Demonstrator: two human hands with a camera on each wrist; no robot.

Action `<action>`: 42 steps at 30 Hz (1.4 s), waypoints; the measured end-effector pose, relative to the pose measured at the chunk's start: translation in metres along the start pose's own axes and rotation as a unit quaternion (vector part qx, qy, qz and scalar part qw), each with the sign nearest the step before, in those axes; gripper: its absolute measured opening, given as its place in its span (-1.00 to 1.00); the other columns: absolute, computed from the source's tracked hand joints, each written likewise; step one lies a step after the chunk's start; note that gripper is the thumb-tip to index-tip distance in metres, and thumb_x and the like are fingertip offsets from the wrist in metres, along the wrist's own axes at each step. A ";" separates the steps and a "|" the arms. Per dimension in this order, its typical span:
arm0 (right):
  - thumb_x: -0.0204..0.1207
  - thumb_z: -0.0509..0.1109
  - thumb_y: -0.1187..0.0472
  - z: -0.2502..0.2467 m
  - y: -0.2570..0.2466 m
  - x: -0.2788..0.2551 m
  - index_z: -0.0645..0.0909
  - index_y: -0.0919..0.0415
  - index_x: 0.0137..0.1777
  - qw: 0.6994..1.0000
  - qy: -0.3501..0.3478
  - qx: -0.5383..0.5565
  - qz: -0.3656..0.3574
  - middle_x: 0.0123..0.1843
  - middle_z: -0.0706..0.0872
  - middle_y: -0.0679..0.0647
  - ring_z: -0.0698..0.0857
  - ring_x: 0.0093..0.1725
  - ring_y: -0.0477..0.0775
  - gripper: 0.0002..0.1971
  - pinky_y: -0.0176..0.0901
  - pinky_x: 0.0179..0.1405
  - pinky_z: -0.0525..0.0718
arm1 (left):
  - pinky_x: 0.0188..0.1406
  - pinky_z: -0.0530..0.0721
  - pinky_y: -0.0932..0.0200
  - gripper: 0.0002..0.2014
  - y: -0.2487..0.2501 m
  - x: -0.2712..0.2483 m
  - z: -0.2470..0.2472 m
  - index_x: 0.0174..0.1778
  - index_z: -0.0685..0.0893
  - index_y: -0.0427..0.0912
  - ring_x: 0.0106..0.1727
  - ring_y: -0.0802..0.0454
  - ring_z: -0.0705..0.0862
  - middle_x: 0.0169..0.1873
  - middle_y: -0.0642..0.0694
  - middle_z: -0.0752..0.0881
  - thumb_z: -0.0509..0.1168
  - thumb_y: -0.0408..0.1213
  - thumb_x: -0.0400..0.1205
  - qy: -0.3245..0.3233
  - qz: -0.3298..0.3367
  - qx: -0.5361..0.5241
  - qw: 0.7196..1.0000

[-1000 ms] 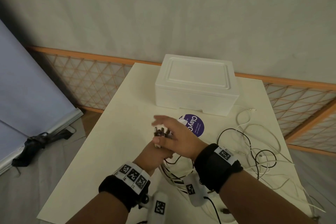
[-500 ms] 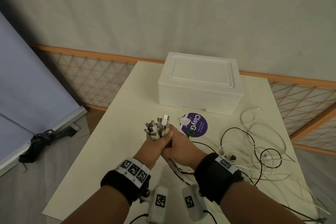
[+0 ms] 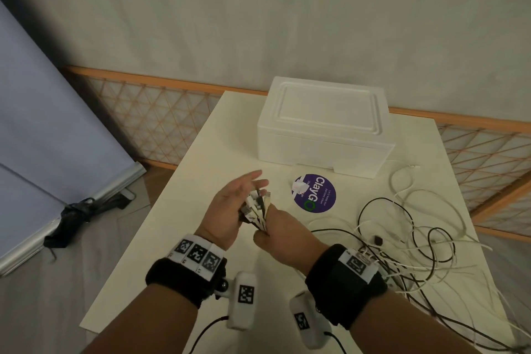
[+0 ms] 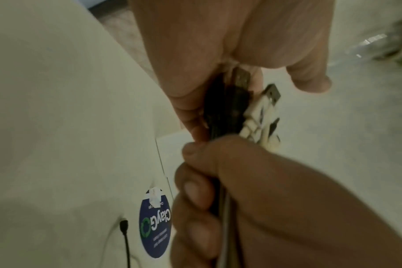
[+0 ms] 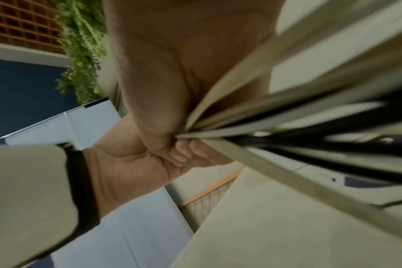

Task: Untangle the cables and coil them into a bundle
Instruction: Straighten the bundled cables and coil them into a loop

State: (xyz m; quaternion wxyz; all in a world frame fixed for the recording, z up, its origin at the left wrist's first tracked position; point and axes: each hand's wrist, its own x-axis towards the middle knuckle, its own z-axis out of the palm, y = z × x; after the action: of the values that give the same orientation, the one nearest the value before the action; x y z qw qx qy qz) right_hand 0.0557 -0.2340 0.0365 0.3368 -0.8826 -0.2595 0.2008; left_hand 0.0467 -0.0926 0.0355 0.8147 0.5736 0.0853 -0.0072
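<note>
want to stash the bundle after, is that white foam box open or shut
Shut: the foam box has its lid seated flush on the base, no gap showing in the head view.

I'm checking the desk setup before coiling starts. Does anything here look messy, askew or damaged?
The loose cables sprawl in a black-and-white tangle over the table's right side, some trailing past its edge. The round purple sticker has a crumpled white scrap stuck on it. No damage shows.

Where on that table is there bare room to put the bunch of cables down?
Bare table lies left of the hands, from the foam box to the near edge. The right side is crowded with loose cables; a purple sticker lies before the box.
</note>
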 end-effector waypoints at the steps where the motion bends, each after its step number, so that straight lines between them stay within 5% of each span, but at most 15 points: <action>1: 0.53 0.26 0.21 0.001 -0.002 0.001 0.39 0.29 0.14 1.000 0.010 -0.026 0.008 -0.17 0.55 0.11 0.54 -0.25 0.08 -0.75 -0.15 -0.32 0.43 | 0.01 0.67 -0.05 -0.65 0.000 -0.001 0.005 0.04 0.80 0.04 0.11 -0.13 0.71 0.04 -0.10 0.80 0.49 0.11 0.41 0.017 0.007 0.032 0.999; 3: 0.51 0.26 0.22 0.002 -0.005 0.001 0.40 0.31 0.14 0.996 0.031 -0.076 0.017 -0.15 0.59 0.17 0.57 -0.25 0.14 -0.74 -0.14 -0.30 0.43 | -0.02 0.61 -0.09 -0.79 -0.004 -0.004 0.010 -0.08 0.84 0.04 0.03 -0.16 0.68 -0.08 -0.10 0.81 0.50 0.01 0.43 0.049 0.020 0.062 0.997; 8: 0.50 0.28 0.16 0.000 -0.007 -0.003 0.47 0.29 0.05 0.991 0.030 -0.128 0.028 -0.13 0.62 0.17 0.60 -0.22 0.16 -0.78 -0.14 -0.30 0.44 | -0.17 0.69 0.15 -0.71 -0.007 -0.010 0.014 0.23 0.66 0.05 -0.18 0.08 0.70 -0.21 -0.05 0.75 0.26 -0.35 0.65 0.062 0.049 0.073 0.994; 11: 0.37 0.31 0.21 -0.003 -0.007 0.001 0.48 0.28 -0.20 0.997 0.023 -0.040 0.067 -0.32 0.59 0.12 0.64 -0.30 0.15 -0.86 -0.07 -0.44 0.54 | -0.21 0.63 0.24 -0.66 -0.007 -0.011 0.017 -0.09 0.78 -0.07 -0.20 0.19 0.71 -0.27 0.11 0.78 0.14 -0.51 0.68 0.079 0.067 0.164 0.981; 13: 0.31 0.31 0.28 -0.003 -0.008 0.001 0.54 0.34 -0.23 0.994 0.032 0.043 0.091 -0.33 0.69 0.21 0.73 -0.32 0.22 -0.89 0.04 -0.36 0.69 | -0.21 0.63 0.25 -0.63 -0.005 -0.012 0.018 -0.21 0.78 -0.10 -0.16 0.20 0.73 -0.25 0.14 0.80 0.14 -0.55 0.66 0.078 0.073 0.190 0.976; 18: 0.36 0.31 0.28 -0.003 -0.008 0.004 0.49 0.19 -0.22 0.994 0.083 0.031 0.070 -0.43 0.52 -0.05 0.54 -0.43 -0.03 -0.96 -0.28 -0.53 0.39 | -0.08 0.69 0.24 -0.76 -0.001 -0.012 0.017 -0.06 0.77 -0.08 -0.06 0.19 0.74 -0.15 0.13 0.82 0.28 -0.51 0.62 0.007 0.088 0.190 0.978; 21: 0.40 0.30 0.29 -0.002 -0.007 0.007 0.47 0.18 -0.22 0.995 0.096 -0.015 0.028 -0.45 0.44 -0.06 0.50 -0.40 0.03 -0.95 -0.31 -0.55 0.29 | -0.09 0.68 0.29 -0.69 0.003 -0.012 0.015 0.04 0.74 -0.08 -0.12 0.18 0.72 -0.15 0.06 0.79 0.33 -0.58 0.54 -0.037 0.097 0.194 0.976; 27: 0.37 0.35 0.27 0.001 -0.004 0.007 0.50 0.17 -0.16 0.995 0.090 0.006 0.035 -0.42 0.49 -0.08 0.52 -0.40 -0.03 -0.91 -0.35 -0.53 0.31 | -0.09 0.71 0.14 -0.70 0.002 -0.009 0.011 0.12 0.61 -0.14 -0.02 -0.02 0.76 0.00 -0.21 0.81 0.28 -0.51 0.51 0.003 0.079 0.155 0.985; 30: 0.35 0.36 0.26 0.002 -0.003 0.007 0.52 0.18 -0.18 0.995 0.086 0.025 0.037 -0.37 0.55 -0.03 0.57 -0.34 0.03 -0.92 -0.29 -0.49 0.40 | -0.18 0.70 0.09 -0.74 0.001 -0.011 0.012 0.01 0.43 -0.16 -0.09 -0.09 0.76 -0.02 -0.26 0.81 0.16 -0.62 0.60 0.004 0.063 0.118 0.991; 33: 0.36 0.37 0.24 0.002 -0.002 0.006 0.55 0.21 -0.13 0.995 0.092 0.023 0.036 -0.32 0.60 0.02 0.60 -0.31 0.05 -0.89 -0.22 -0.42 0.46 | -0.19 0.68 0.24 -0.79 0.001 -0.011 0.011 -0.16 0.47 -0.26 -0.03 0.06 0.76 -0.04 -0.15 0.81 0.13 -0.67 0.58 -0.005 0.077 0.143 0.987; 38: 0.38 0.35 0.24 0.002 0.004 0.008 0.50 0.11 -0.09 0.994 0.107 0.022 0.021 -0.38 0.55 -0.10 0.56 -0.36 -0.05 -0.87 -0.34 -0.47 0.36 | -0.17 0.61 0.32 -0.90 0.005 -0.009 0.006 -0.31 0.65 -0.26 -0.17 0.23 0.71 -0.26 0.14 0.78 0.39 -0.52 0.42 -0.053 0.083 0.271 0.958; 42: 0.41 0.32 0.20 0.004 0.008 0.011 0.56 0.13 0.04 0.992 0.120 -0.020 0.019 -0.27 0.62 -0.04 0.60 -0.28 0.00 -0.80 -0.21 -0.34 0.48 | -0.33 0.52 0.33 -0.90 0.008 -0.010 0.008 -0.34 0.69 -0.18 -0.37 0.18 0.58 -0.42 0.06 0.67 0.41 -0.27 0.28 -0.059 0.077 0.334 0.937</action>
State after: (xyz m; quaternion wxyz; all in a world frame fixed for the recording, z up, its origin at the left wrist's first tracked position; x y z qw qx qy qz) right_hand 0.0646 -0.2307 0.0259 0.3444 -0.9114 -0.2047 0.0945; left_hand 0.0387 -0.0979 0.0473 0.5774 0.8163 -0.0149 -0.0068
